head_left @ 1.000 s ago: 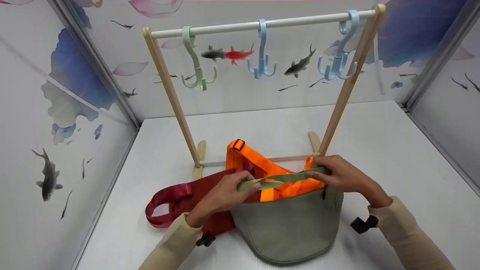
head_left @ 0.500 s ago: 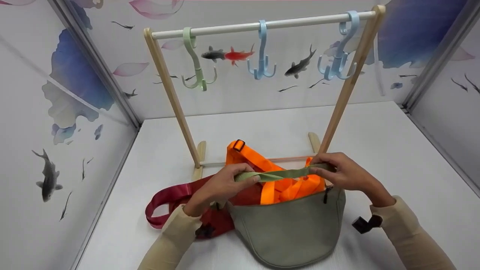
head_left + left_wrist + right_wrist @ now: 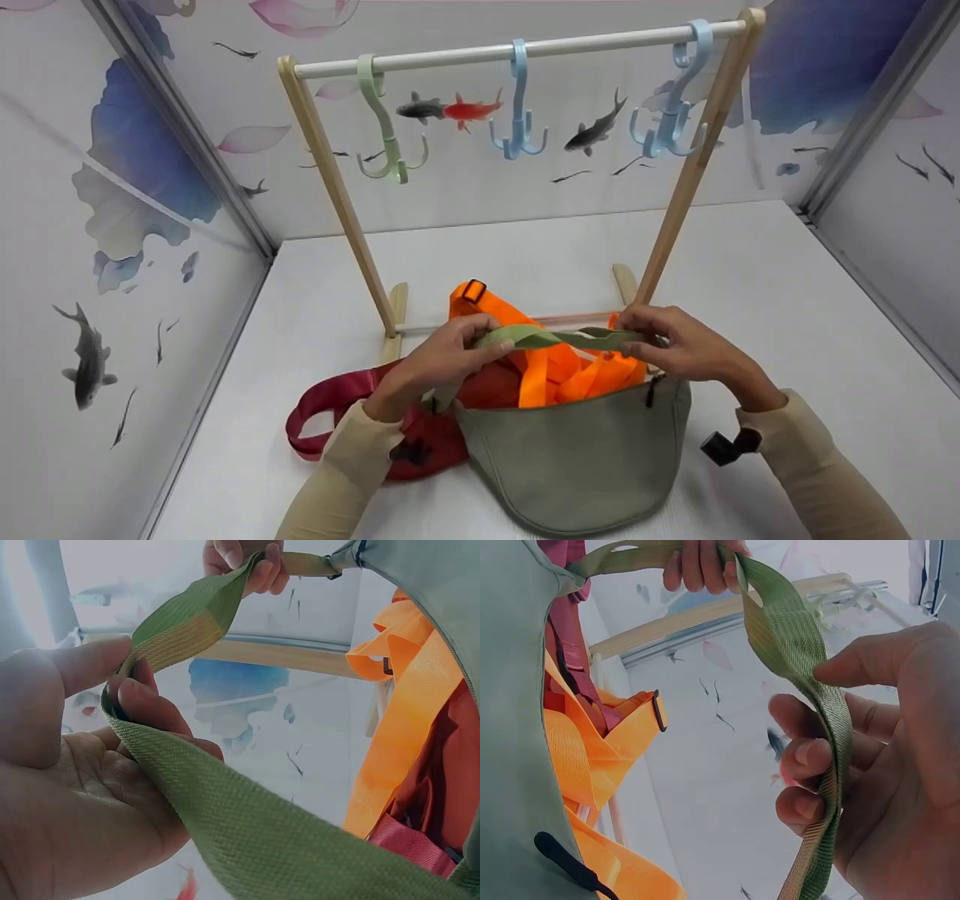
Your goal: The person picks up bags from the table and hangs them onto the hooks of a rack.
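Observation:
A grey-green waist bag (image 3: 577, 465) lies at the front of the table, and its green webbing strap (image 3: 555, 339) is raised above its top edge. My left hand (image 3: 442, 356) pinches the strap between thumb and fingers at the left. On the right, my right hand (image 3: 690, 349) holds another part of it, the fingers curled round the webbing in the right wrist view. Between the hands the strap is slack and twisted. Orange straps (image 3: 536, 379) lie behind the bag, with a dark red bag (image 3: 491, 390) partly hidden under my left forearm.
Behind the bags stands a wooden rack with a white top rail (image 3: 450, 58). A green hook (image 3: 386, 124) and two blue hooks, one in the middle (image 3: 517, 105) and one at the right (image 3: 675, 105), hang from it. A dark red strap loop (image 3: 300, 420) lies at the left.
Both hands have kept hold of the green strap. The left hand has risen, lifting the strap, whose twist between the hands has shifted. The bag's top edge has moved slightly.

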`<state>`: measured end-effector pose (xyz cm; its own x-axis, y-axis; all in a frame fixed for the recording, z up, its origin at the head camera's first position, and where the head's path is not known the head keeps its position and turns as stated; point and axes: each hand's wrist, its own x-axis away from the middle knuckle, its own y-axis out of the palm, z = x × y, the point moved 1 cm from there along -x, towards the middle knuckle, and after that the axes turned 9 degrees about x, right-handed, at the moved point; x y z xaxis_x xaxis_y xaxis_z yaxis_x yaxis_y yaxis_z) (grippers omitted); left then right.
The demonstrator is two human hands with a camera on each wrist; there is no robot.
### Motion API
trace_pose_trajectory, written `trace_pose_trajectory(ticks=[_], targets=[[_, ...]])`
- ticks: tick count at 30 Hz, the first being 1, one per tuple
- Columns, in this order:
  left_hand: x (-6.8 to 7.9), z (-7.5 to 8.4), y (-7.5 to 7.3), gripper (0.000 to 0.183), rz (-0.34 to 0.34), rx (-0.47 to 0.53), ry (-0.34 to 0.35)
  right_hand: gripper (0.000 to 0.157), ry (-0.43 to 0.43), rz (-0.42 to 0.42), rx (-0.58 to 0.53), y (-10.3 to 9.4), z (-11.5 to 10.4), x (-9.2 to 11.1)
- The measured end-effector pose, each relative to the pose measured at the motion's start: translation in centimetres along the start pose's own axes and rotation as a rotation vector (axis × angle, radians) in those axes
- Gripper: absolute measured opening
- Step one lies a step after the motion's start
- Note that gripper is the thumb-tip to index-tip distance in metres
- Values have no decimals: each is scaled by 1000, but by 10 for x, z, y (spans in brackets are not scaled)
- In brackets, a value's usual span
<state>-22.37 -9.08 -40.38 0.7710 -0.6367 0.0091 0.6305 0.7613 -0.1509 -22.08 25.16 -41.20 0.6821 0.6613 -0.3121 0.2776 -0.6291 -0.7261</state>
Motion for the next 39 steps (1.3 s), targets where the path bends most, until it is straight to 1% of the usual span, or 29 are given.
trace_pose_trajectory(ticks=[3, 6, 10, 15, 19, 21, 26, 31, 36, 39], targets=[[-2, 3, 1, 24, 2, -7, 2, 23, 38, -20, 10, -1, -2, -1], [-4, 6, 1, 23, -3, -8, 12, 31, 88, -54, 49, -1, -5, -3], [-7, 9, 3, 22, -23, -29, 48, 36, 118, -100, 83, 0, -7, -7], [-9, 12, 7, 21, -54, -63, 84, 32, 131, -121, 101, 4, -11, -12], [-11, 13, 7, 20, -68, -67, 94, 28, 130, -109, 117, 4, -16, -14], [-11, 14, 7, 20, -67, -64, 88, 25, 131, -94, 119, 3, -17, -15], [-12, 17, 7, 22, -62, -55, 74, 17, 107, -69, 98, 3, -19, -16], [-12, 19, 8, 25, -49, -53, 65, 8, 42, -38, 75, 3, -22, -16], [-12, 19, 9, 29, -39, -44, 55, 13, -50, 18, 102, 4, -23, -15], [-12, 19, 9, 26, -26, -57, 45, 14, -54, 42, 121, 5, -24, -14]])
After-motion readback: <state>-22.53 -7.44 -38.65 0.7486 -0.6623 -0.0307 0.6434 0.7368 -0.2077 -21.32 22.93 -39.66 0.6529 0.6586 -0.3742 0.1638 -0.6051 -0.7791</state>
